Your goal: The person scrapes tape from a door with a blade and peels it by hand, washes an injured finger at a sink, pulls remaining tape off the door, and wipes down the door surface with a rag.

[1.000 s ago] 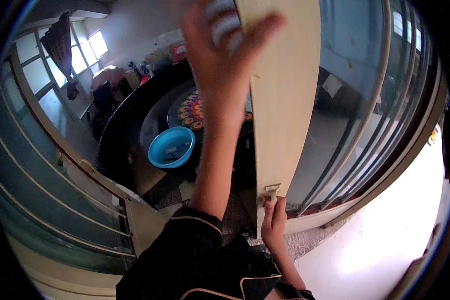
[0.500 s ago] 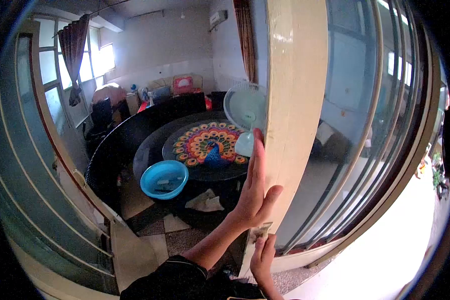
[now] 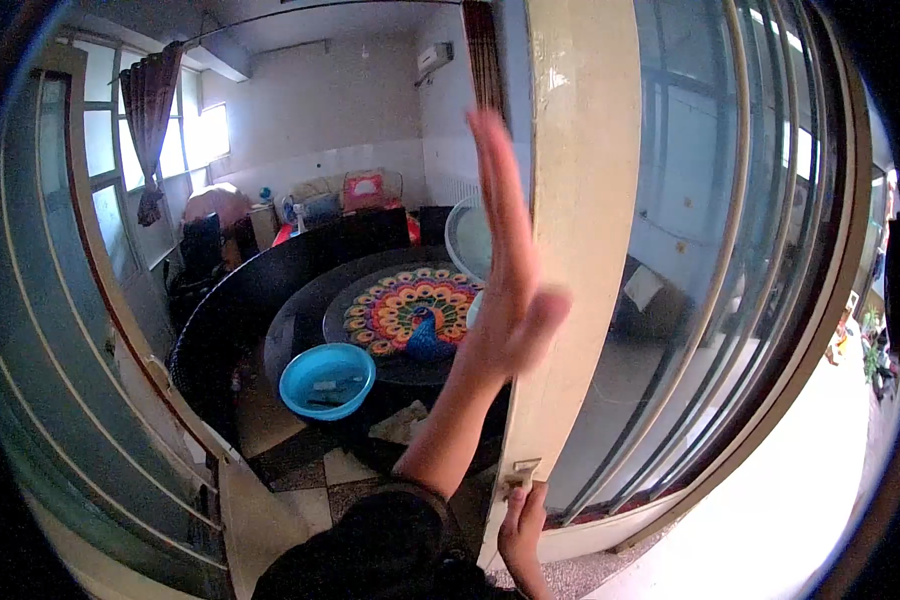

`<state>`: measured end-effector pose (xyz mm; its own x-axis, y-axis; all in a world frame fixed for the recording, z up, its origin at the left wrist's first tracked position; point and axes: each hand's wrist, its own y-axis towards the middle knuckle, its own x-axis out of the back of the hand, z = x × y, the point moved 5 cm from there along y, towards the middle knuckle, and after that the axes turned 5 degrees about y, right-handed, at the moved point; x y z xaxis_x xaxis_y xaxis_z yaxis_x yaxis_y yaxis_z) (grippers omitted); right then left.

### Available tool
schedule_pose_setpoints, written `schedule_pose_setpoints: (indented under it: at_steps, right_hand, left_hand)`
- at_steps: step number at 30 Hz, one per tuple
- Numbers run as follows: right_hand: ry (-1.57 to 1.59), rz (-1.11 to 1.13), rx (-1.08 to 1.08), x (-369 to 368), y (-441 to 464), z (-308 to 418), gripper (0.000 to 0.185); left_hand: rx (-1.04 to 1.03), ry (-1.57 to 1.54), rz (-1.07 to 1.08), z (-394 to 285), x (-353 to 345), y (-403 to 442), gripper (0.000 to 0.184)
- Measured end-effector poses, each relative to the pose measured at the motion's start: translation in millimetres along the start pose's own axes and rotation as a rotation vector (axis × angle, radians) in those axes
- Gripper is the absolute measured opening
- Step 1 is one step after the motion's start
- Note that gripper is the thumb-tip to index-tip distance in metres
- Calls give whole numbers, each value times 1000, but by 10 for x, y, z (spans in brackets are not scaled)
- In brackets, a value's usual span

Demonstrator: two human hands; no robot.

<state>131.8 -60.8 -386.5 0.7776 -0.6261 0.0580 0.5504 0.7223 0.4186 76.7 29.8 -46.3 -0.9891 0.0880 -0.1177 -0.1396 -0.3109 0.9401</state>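
The left hand [image 3: 508, 270] is rising upright in the middle of the frame, its thumb and fingertips smearing into blur. It is holding nothing, the fingers stretching straight up with the thumb standing apart; whether the palm is touching the door [image 3: 582, 180] behind it, I cannot tell. That same hand is hiding much of a pale fan [image 3: 463, 240] (only its left rim is showing clearly) and the right side of a peacock pattern [image 3: 405, 310] on the round table [image 3: 298, 315]. Low in the centre, the right hand [image 3: 523, 525] is grasping the door handle [image 3: 526, 467], whose lower part is disappearing into the fingers. A dark sleeve [image 3: 380, 530] is running off the bottom of the frame. Small things are lying in the blue basin [image 3: 310, 411] at centre left, too dim to name. Glare is washing out the floor [image 3: 760, 460] at lower right.

The door is standing right of centre, its top running out of the frame. Its broad cream upright is catching a glossy patch near the top, and to the right its glass is showing behind curved pale bars, the lens bending them strongly.
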Motion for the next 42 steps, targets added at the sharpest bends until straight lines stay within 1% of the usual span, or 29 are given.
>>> schedule_pose_setpoints:
  at_steps: [2,4,5,8,9,11,13,17,20,21,24,25,26,27,28,29,30,31,33,34,36,37,38,42]
  right_hand:
    - [31,10,-17,44,-37,1,29]
    - [-9,22,-34,43,-47,-10,29]
    - [-12,7,-7,43,-37,18,28]
    - [0,17,-11,50,-28,52,27]
    - [-5,8,-9,61,-18,55,27]
    - [-2,60,-67,66,-43,15,27]
    - [-11,37,-43,58,-9,11,26]
    - [-7,29,-41,54,-33,-42,27]
    - [35,2,-35,48,-28,124,31]
    - [11,33,-94,58,-49,-45,33]
    - [75,1,-111,56,-37,116,33]
    - [79,8,-41,47,-34,32,27]
    - [71,9,-34,66,-39,-113,27]
    - [153,107,-241,46,-60,-299,37]
    - [236,203,-450,22,-108,-485,57]
    - [191,153,-372,32,-92,-267,54]
    - [188,157,-366,-12,-97,-335,54]
    - [63,122,-184,3,-152,-402,52]
    - [-192,43,188,54,-270,-386,50]
    - [-194,39,205,3,-213,-426,50]
    - [95,-19,-210,34,-200,-536,50]
    - [102,147,-344,79,-173,-494,52]
    - [124,153,-361,52,-180,-503,52]
    - [130,132,-277,-9,-199,-563,51]
  left_hand:
    - [-129,-21,23,113,23,511,92]
    - [19,29,157,155,-49,1059,85]
    - [15,21,157,266,-104,1302,85]
    - [-344,264,-83,620,-259,2079,75]
    - [-306,269,-67,623,-244,2246,75]
    - [-196,208,9,602,-217,2216,76]
    - [-160,144,46,486,-178,1979,77]
    - [-67,-5,136,154,-15,1052,79]
    - [26,-120,227,-114,90,331,81]
    - [74,-160,260,-192,125,111,81]
    - [191,-213,335,-311,213,-286,83]
    - [246,-207,361,-312,218,-360,82]
    - [305,-203,390,-294,212,-401,81]
    - [327,-263,365,-292,218,-359,81]
    - [329,-263,358,-285,185,-323,81]
    - [311,-273,322,-254,148,-245,81]
    - [292,-279,283,-203,118,-165,80]
    - [299,-273,276,-147,95,-101,80]
    - [184,-175,249,-61,39,142,78]
    - [169,-175,240,41,-19,278,78]
    - [111,-230,133,91,-46,631,75]
    - [75,-170,147,24,26,802,74]
    - [41,-147,140,-1,53,1009,74]
    - [-54,-59,80,186,0,1471,73]
